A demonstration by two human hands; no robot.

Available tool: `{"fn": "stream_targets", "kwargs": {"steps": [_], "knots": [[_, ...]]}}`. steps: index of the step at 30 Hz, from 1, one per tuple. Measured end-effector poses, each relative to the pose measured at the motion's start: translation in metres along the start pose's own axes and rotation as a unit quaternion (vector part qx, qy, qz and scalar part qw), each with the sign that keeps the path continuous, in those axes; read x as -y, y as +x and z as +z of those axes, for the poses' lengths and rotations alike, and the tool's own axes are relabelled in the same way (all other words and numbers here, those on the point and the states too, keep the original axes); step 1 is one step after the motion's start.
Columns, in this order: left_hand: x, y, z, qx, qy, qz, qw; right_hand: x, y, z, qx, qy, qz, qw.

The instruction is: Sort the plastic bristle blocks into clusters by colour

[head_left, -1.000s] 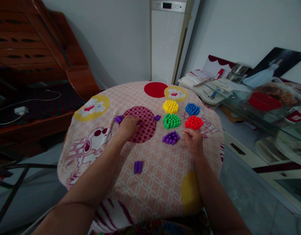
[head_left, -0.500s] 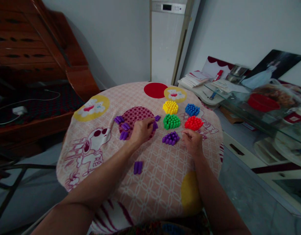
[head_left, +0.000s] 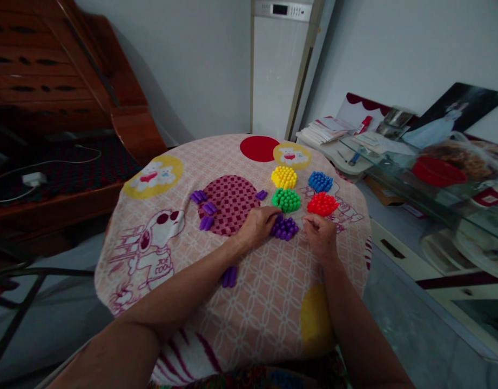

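Note:
My left hand (head_left: 259, 224) is closed in a pinch at the left edge of a cluster of upright purple peg-like pieces (head_left: 284, 228). Its fingertips touch or nearly touch the purple pieces and partly hide what they grip. To the right of that cluster my right hand (head_left: 320, 235) rests with thumb and fingers pressed together, just below a red cluster (head_left: 322, 204). Whatever may be in it is not visible. Behind the purple cluster stand a green cluster (head_left: 285, 200), a yellow cluster (head_left: 284, 177) and a blue cluster (head_left: 320, 181).
Short purple rods (head_left: 199, 196) lie in small groups around the dark-patterned circle on the tablecloth (head_left: 257, 302). A purple pair (head_left: 229, 276) lies partly under my left forearm; another purple piece (head_left: 261, 195) is beside the green cluster. A glass shelf (head_left: 435, 186) with a red bowl stands right.
My left hand has moved right, from the circle's right side to the purple cluster. Purple pieces that lay at its fingertips are gone from that spot. My right hand has stayed nearly still.

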State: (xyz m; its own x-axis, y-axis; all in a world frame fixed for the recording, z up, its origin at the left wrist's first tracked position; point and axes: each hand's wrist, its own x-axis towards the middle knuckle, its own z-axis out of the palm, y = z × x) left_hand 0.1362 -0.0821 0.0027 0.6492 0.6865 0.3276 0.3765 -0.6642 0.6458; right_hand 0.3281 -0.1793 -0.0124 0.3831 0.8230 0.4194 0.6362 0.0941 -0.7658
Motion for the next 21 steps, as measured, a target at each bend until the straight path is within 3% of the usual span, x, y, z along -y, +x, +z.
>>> {"fn": "stream_targets", "kwargs": {"steps": [4, 7, 11, 13, 17, 19, 21], "knots": [[-0.001, 0.0, -0.007, -0.011, -0.003, 0.008, 1.0, 0.0, 0.0, -0.001, -0.008, 0.007, 0.005, 1.0], [0.01, 0.005, -0.029, -0.066, 0.046, -0.002, 0.997, 0.001, -0.001, -0.001, -0.009, 0.006, 0.009, 1.0], [0.051, 0.005, -0.076, -0.174, 0.163, -0.083, 0.968, -0.004, -0.002, 0.001, -0.008, 0.011, 0.012, 1.0], [0.08, -0.002, -0.097, -0.199, 0.215, -0.139, 0.946, -0.008, -0.002, 0.002, -0.006, 0.011, 0.014, 1.0], [0.128, -0.02, -0.12, -0.169, 0.218, -0.19, 0.942, -0.011, -0.001, 0.004, -0.002, 0.002, 0.012, 1.0], [0.134, -0.023, -0.124, -0.171, 0.213, -0.187, 0.944, -0.011, -0.001, 0.004, -0.004, -0.001, 0.01, 1.0], [0.123, -0.021, -0.126, -0.186, 0.209, -0.201, 0.939, -0.01, -0.001, 0.003, -0.006, 0.0, 0.009, 1.0]]}}
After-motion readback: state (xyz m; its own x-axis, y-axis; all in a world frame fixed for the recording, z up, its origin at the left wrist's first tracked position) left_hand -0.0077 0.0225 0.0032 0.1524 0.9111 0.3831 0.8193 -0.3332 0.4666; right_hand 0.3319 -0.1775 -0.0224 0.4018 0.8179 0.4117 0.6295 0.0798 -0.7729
